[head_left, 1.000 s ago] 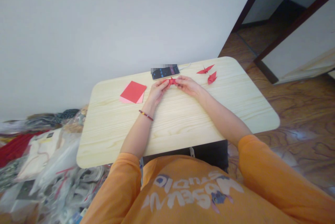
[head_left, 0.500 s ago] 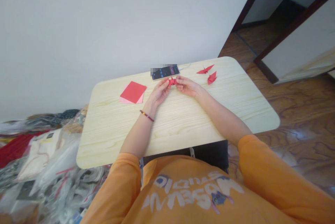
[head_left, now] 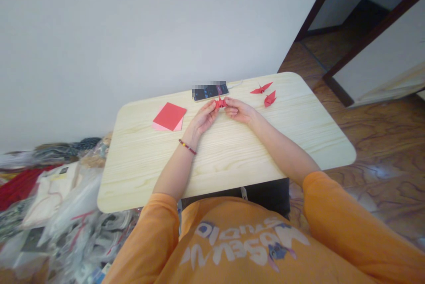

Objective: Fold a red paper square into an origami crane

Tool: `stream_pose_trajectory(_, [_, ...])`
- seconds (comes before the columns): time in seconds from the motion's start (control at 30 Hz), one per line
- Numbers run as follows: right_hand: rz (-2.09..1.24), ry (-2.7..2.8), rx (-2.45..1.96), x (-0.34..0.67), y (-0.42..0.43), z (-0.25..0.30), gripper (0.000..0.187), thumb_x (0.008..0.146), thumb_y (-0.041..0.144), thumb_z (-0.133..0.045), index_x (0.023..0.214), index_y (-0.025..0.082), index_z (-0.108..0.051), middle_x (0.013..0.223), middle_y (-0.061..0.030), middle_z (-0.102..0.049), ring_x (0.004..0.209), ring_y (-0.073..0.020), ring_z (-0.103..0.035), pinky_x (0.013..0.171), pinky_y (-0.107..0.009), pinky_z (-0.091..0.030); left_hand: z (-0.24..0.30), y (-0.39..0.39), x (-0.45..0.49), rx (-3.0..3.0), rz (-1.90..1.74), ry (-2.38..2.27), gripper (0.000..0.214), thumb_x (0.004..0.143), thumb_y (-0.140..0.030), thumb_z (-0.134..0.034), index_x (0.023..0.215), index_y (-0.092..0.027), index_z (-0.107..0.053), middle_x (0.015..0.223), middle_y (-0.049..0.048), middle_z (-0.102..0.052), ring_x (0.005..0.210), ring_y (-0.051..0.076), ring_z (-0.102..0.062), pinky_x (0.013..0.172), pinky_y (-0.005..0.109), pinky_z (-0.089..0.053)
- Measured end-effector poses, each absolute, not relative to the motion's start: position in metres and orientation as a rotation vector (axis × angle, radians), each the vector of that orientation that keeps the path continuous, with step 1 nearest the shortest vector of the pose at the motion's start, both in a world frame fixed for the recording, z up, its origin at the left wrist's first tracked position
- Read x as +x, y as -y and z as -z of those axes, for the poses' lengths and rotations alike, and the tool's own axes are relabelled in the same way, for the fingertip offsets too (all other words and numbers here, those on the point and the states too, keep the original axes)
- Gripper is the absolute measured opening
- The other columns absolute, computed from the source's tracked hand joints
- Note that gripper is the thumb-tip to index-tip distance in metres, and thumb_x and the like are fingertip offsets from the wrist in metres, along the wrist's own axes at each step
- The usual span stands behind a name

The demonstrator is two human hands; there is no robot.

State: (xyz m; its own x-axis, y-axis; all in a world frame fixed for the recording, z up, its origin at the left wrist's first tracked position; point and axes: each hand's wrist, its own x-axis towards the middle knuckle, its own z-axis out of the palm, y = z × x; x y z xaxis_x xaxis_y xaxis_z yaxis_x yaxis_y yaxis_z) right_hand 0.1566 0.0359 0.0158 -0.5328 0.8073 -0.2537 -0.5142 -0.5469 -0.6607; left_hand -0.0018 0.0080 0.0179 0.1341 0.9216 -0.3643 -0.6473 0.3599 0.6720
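Observation:
A small folded piece of red paper [head_left: 220, 103] is pinched between both my hands just above the light wooden table [head_left: 232, 151]. My left hand [head_left: 205, 118] grips its left end with closed fingers, and my right hand [head_left: 239, 110] grips its right end the same way. A dark phone [head_left: 210, 91] with a white cable lies just beyond the paper. A stack of red and pink paper squares [head_left: 169, 117] rests to the left of my left hand. Two finished red paper cranes [head_left: 266, 92] sit to the right of my right hand.
The table stands against a white wall. Piles of plastic bags and fabric [head_left: 49, 204] crowd the floor at the left. Wooden flooring [head_left: 381, 142] and a dark door frame [head_left: 318, 1] lie to the right.
Both hands have kept their pinch on the folded red paper and have lifted slightly and drawn closer together. Everything else on the table has stayed in place.

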Motion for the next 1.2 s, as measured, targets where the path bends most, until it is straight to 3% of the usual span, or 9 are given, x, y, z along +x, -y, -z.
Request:
stream_pose_trajectory(0.13, [-2.110,0.558,-0.707,0.156,-0.035,-0.019,0.023,0.077,0.004,-0.066,0.070,0.017,-0.049,0.057,0.0088,-0.052,0.038,0.0001,-0.030,0.035,-0.011,-0.026,-0.020,-0.007,-0.001,0.362,-1.201,-0.827,0.016,0.085,-0.002,-0.057,0.085,-0.015,-0.066,0.079,-0.0009,-0.070,0.069,0.003,-0.066,0.078,0.011,-0.054])
stream_pose_trajectory(0.43, [-2.071,0.501,-0.669,0.158,-0.037,-0.019,0.017,0.081,0.006,-0.064,0.074,0.016,-0.053,0.060,0.0079,-0.057,0.042,0.0007,-0.043,0.039,-0.009,-0.035,-0.020,-0.009,-0.002,0.292,-1.241,-0.795,0.022,0.090,-0.002,-0.048,0.091,-0.013,-0.067,0.087,0.0010,-0.072,0.081,0.004,-0.069,0.091,0.013,-0.050])
stream_pose_trajectory(0.67, [-1.835,0.503,-0.802,0.162,-0.047,-0.019,0.021,0.074,0.005,-0.071,0.068,0.017,-0.055,0.056,0.0088,-0.056,0.045,0.0009,-0.050,0.044,-0.005,-0.043,-0.024,-0.009,-0.005,0.278,-1.262,-0.812,0.033,0.092,-0.007,-0.047,0.120,-0.018,-0.061,0.108,0.0047,-0.071,0.102,0.010,-0.067,0.095,0.017,-0.050])
stream_pose_trajectory(0.93, [-1.770,0.556,-0.847,0.165,-0.051,-0.011,0.017,0.073,0.008,-0.073,0.071,0.019,-0.061,0.065,0.0062,-0.065,0.057,-0.0051,-0.062,0.058,-0.012,-0.056,-0.021,-0.012,-0.007,0.320,-1.273,-0.840,0.039,0.092,-0.007,-0.047,0.129,-0.020,-0.056,0.116,0.0056,-0.069,0.112,0.013,-0.063,0.101,0.019,-0.048])
stream_pose_trajectory(1.2, [-1.575,0.806,-0.966,0.164,-0.053,-0.004,0.019,0.070,0.015,-0.075,0.079,0.020,-0.060,0.069,0.0039,-0.067,0.065,-0.0084,-0.066,0.065,-0.019,-0.056,-0.019,-0.013,-0.008,0.383,-1.326,-0.856,0.041,0.090,-0.007,-0.050,0.129,-0.016,-0.056,0.120,0.0083,-0.068,0.118,0.016,-0.060,0.107,0.025,-0.044])
